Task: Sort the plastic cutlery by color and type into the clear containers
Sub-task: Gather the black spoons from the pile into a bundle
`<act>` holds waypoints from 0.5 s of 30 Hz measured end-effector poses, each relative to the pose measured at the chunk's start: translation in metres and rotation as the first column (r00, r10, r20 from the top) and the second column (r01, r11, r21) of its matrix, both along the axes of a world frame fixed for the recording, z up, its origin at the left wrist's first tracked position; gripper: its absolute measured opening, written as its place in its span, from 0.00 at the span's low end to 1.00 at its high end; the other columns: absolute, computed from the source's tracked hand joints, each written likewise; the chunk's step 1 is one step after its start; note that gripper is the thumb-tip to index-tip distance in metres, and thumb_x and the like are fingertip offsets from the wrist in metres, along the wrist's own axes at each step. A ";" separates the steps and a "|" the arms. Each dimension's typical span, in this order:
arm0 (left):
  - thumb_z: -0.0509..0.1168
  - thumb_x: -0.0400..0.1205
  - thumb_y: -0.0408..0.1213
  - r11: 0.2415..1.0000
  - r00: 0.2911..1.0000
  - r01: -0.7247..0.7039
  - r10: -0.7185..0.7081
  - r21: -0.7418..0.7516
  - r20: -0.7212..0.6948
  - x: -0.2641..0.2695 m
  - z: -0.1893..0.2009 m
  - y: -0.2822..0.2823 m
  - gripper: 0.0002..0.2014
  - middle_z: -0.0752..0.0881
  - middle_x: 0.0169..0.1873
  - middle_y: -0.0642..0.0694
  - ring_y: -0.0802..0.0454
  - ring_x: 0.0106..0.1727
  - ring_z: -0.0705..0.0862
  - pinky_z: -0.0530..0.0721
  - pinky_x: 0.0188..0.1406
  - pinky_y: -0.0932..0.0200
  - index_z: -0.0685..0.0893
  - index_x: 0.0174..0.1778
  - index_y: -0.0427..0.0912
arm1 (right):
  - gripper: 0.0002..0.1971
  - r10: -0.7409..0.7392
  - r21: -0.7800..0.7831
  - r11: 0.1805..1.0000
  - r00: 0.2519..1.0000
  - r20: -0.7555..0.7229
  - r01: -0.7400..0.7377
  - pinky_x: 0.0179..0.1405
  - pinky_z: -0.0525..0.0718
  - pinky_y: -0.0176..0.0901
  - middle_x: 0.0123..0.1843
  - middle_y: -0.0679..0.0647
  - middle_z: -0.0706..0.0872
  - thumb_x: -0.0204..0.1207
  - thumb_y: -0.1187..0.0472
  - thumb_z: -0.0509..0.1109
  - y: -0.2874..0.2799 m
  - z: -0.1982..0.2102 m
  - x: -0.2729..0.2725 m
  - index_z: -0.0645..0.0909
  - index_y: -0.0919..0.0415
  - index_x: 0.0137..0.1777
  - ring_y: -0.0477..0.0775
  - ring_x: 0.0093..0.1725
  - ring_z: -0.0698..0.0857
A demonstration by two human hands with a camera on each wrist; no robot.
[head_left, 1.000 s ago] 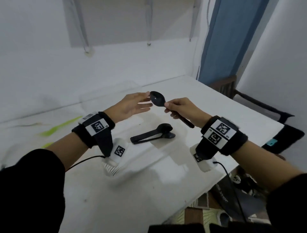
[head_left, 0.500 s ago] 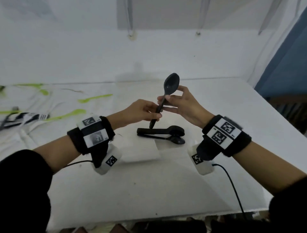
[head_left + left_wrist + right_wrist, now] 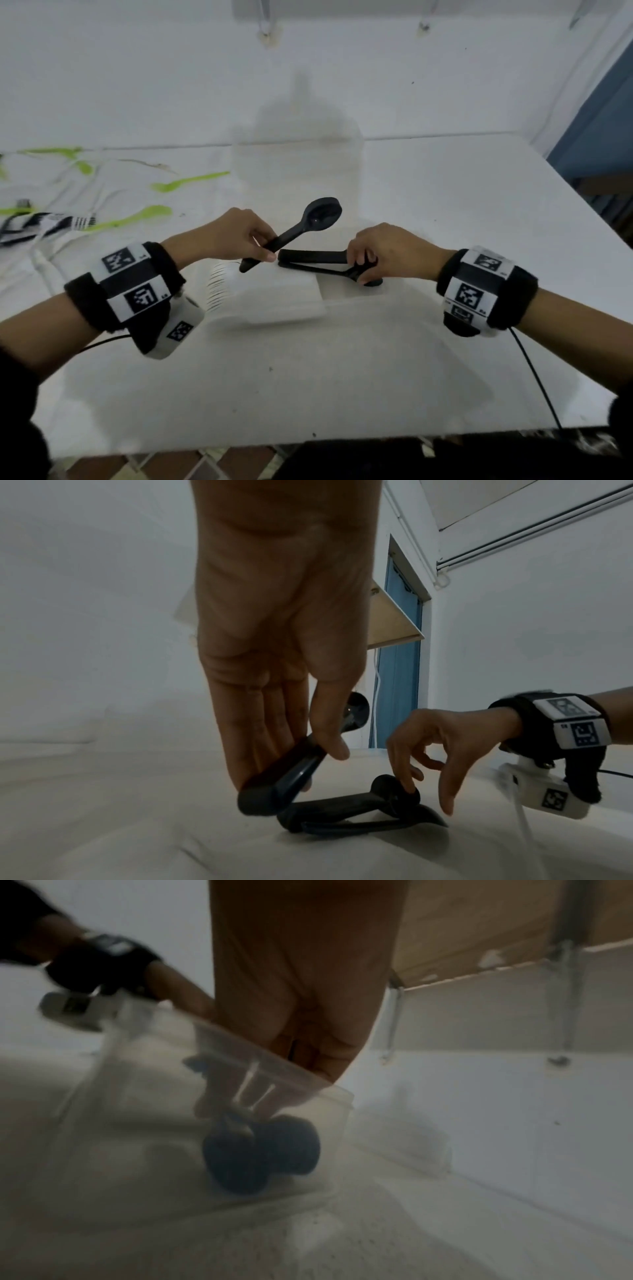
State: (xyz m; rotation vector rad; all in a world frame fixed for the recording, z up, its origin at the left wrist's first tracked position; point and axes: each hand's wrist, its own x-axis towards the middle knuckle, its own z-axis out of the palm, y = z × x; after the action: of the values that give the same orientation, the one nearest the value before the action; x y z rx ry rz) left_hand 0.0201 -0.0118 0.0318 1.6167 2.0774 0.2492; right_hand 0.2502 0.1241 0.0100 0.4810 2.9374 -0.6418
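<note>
Two spoons lie in the container, right hand w/ fingertips on one; left hand pinches a third spoon – loose pinch could drop it onto the bench

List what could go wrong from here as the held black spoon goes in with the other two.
1. The left hand grips the black spoon only near its handle end, so the bowl could swing or slip on lowering.
2. The right hand is among the two black spoons in the clear container; the incoming spoon may knock its fingers.
3. The container is hard to see and could be nudged.
</note>
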 end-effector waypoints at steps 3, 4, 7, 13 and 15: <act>0.77 0.71 0.39 0.999 0.999 0.045 -0.045 -0.026 0.003 -0.003 -0.002 0.001 0.11 0.83 0.22 0.71 0.76 0.30 0.80 0.72 0.37 0.81 0.90 0.49 0.47 | 0.14 0.071 0.212 0.973 0.989 0.128 -0.097 0.37 0.67 0.40 0.48 0.50 0.80 0.70 0.59 0.73 -0.004 -0.008 -0.004 0.82 0.56 0.55 0.50 0.49 0.78; 0.77 0.70 0.40 0.998 0.998 0.057 -0.056 -0.039 0.012 -0.003 -0.001 0.002 0.12 0.84 0.23 0.70 0.74 0.31 0.81 0.72 0.37 0.80 0.90 0.48 0.49 | 0.14 0.068 0.229 0.968 0.988 0.135 -0.098 0.37 0.67 0.40 0.50 0.50 0.81 0.70 0.59 0.72 -0.004 -0.009 -0.005 0.82 0.56 0.56 0.51 0.51 0.78; 0.78 0.70 0.40 0.993 0.997 0.078 -0.076 -0.087 0.026 0.000 0.005 0.003 0.11 0.84 0.23 0.70 0.63 0.36 0.86 0.74 0.40 0.76 0.90 0.47 0.51 | 0.11 0.010 0.182 0.983 0.998 0.068 -0.022 0.39 0.69 0.39 0.49 0.52 0.83 0.72 0.61 0.70 -0.002 -0.006 -0.006 0.85 0.57 0.54 0.51 0.50 0.79; 0.79 0.67 0.42 0.973 0.995 0.087 -0.094 -0.212 -0.022 0.005 0.013 0.002 0.14 0.81 0.22 0.76 0.64 0.36 0.85 0.77 0.53 0.66 0.89 0.48 0.52 | 0.09 -0.072 0.134 0.988 0.997 -0.041 0.077 0.29 0.66 0.27 0.47 0.52 0.88 0.75 0.62 0.70 0.003 -0.004 -0.008 0.87 0.60 0.52 0.43 0.42 0.77; 0.80 0.67 0.42 0.964 0.992 0.109 -0.121 -0.241 -0.036 0.007 0.014 0.002 0.15 0.80 0.21 0.78 0.68 0.35 0.83 0.77 0.52 0.67 0.89 0.49 0.51 | 0.08 -0.111 0.101 0.988 0.991 -0.069 0.118 0.32 0.69 0.26 0.47 0.53 0.89 0.74 0.62 0.70 0.002 -0.004 -0.008 0.88 0.60 0.51 0.45 0.42 0.80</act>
State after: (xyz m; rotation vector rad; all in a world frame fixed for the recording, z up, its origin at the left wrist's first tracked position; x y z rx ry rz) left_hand 0.0270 -0.0094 0.0460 1.6023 1.9558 -0.0805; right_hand 0.2419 0.1261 0.0056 0.6561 3.0329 -0.5249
